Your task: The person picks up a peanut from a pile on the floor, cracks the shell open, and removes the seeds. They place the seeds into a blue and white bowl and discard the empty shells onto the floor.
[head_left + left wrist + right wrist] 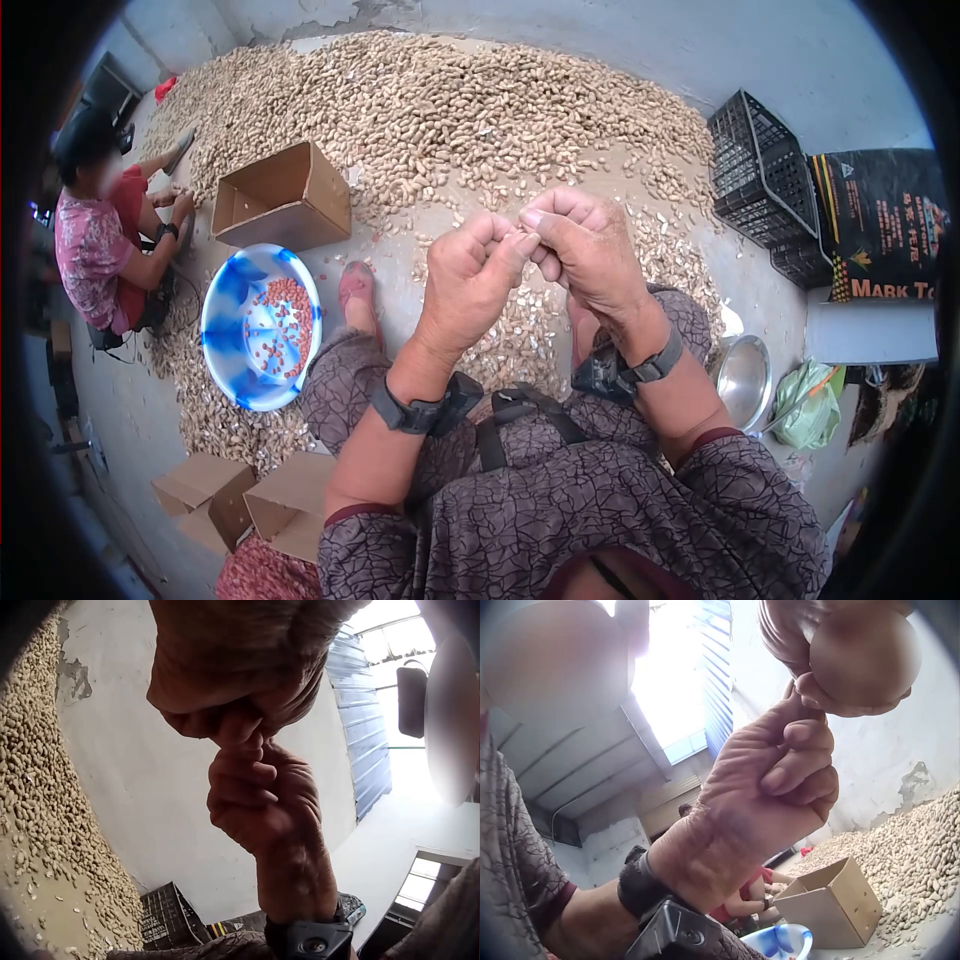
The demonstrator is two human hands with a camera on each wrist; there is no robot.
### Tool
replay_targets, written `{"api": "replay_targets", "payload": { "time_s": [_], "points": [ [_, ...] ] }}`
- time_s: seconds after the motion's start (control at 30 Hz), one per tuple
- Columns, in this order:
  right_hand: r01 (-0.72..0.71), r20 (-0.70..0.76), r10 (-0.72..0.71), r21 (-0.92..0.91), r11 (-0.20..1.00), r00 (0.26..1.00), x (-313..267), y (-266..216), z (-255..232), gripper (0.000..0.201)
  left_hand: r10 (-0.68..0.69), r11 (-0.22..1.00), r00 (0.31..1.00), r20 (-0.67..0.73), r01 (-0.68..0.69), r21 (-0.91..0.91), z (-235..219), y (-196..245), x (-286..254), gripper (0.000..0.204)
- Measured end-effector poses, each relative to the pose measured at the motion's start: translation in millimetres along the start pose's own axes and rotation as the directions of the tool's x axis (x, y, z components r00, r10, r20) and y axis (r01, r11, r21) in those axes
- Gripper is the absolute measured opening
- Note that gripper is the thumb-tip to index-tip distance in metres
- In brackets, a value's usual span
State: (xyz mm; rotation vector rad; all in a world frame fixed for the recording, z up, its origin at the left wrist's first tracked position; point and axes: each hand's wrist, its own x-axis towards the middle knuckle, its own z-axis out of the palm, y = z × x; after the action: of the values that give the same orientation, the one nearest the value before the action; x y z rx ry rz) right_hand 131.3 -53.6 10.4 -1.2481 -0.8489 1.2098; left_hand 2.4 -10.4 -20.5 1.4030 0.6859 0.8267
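Note:
My left hand (468,285) and right hand (592,255) meet at the fingertips in front of my chest. Between thumbs and forefingers they pinch a small peanut (521,229), mostly covered by the fingers. In the left wrist view, the right hand (262,799) comes up from below with its other fingers curled. The right wrist view has the left hand (765,780) with its fingers folded in. Unshelled peanuts (450,110) form a broad heap ahead. To the left, reddish shelled kernels (288,300) lie in a blue-and-white basin (222,345). Loose shells (515,345) cover the floor below my hands.
An open cardboard box (310,215) stands behind the basin, and a seated person (105,240) is at far left. On the right are black crates (765,170), a black sack (885,225), a metal bowl (745,380) and a green bag (808,405). More cardboard boxes (290,505) sit at lower left.

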Motion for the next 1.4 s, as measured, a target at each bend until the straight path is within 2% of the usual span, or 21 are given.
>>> {"api": "replay_targets", "payload": {
  "time_s": [0.1,0.2,0.27,0.4,0.47,0.5,0.57,0.6,0.67,0.77,0.8,0.87,1.0,1.1,1.17,1.3,1.37,1.4],
  "points": [
    [0.048,-0.015,-0.050,-0.076,0.996,0.999,-1,0,-1,0.013,0.025,0.999,1.000,-0.013,-0.025,-0.042,1,-3,2,0.015],
    [0.052,-0.087,-0.067,-0.169,0.984,0.994,-2,2,0,0.013,-0.032,0.997,0.999,0.027,0.034,-0.063,-2,0,4,0.016],
    [0.232,-0.057,-0.260,-0.293,0.927,0.964,1,10,-4,0.012,-0.087,0.994,0.995,0.038,0.090,-0.065,-3,0,3,0.020],
    [0.260,-0.040,-0.298,-0.387,0.885,0.954,-1,12,0,0.010,-0.090,0.994,0.991,0.101,0.095,-0.051,-5,-5,6,0.022],
    [0.443,0.041,-0.507,-0.549,0.709,0.861,3,21,-1,0.009,-0.155,0.987,0.980,0.124,0.159,-0.022,-6,-4,6,0.022],
    [0.445,0.043,-0.507,-0.548,0.709,0.861,3,23,-1,0.009,-0.155,0.987,0.980,0.121,0.159,-0.022,-6,-3,6,0.022],
    [0.502,0.121,-0.579,-0.657,0.562,0.806,3,26,-1,0.010,-0.121,0.990,0.982,0.143,0.131,-0.060,-4,0,5,0.022],
    [0.501,0.120,-0.579,-0.658,0.562,0.806,3,28,-1,0.010,-0.122,0.990,0.982,0.144,0.131,-0.060,-4,-1,5,0.022],
    [0.603,0.199,-0.647,-0.627,0.493,0.736,5,29,0,0.013,-0.107,0.989,0.984,0.144,0.120,-0.088,-4,-4,5,0.018],
    [0.596,0.203,-0.661,-0.667,0.447,0.723,4,27,2,0.012,-0.116,0.985,0.986,0.124,0.130,-0.116,-2,-12,5,0.019],
    [0.596,0.203,-0.660,-0.667,0.448,0.723,4,27,1,0.012,-0.116,0.985,0.986,0.124,0.130,-0.117,-3,-12,5,0.019],
    [0.511,0.137,-0.571,-0.642,0.572,0.810,4,29,0,0.012,-0.168,0.964,0.972,0.165,0.197,-0.179,-6,-13,7,0.019],
    [0.536,0.169,-0.596,-0.668,0.516,0.785,6,31,1,0.011,-0.197,0.943,0.969,0.149,0.229,-0.241,-3,-14,7,0.019],
    [0.465,0.121,-0.562,-0.715,0.522,0.818,4,25,1,0.011,-0.169,0.956,0.969,0.178,0.205,-0.211,-3,-7,6,0.021],
    [0.388,0.015,-0.529,-0.698,0.602,0.848,6,20,0,0.010,-0.229,0.901,0.950,0.212,0.289,-0.324,-8,-6,5,0.027],
    [0.382,-0.029,-0.583,-0.729,0.568,0.812,12,9,-12,0.012,-0.257,0.845,0.940,0.226,0.332,-0.419,-14,-3,7,0.029],
    [0.292,0.025,-0.410,-0.743,0.602,0.912,15,3,-24,0.017,-0.254,0.817,0.937,0.238,0.340,-0.466,-27,-2,12,0.026],
    [0.167,0.061,-0.178,-0.722,0.672,0.982,15,-2,-27,0.024,-0.219,0.772,0.950,0.221,0.307,-0.556,-31,-4,12,0.022]
  ]
}}
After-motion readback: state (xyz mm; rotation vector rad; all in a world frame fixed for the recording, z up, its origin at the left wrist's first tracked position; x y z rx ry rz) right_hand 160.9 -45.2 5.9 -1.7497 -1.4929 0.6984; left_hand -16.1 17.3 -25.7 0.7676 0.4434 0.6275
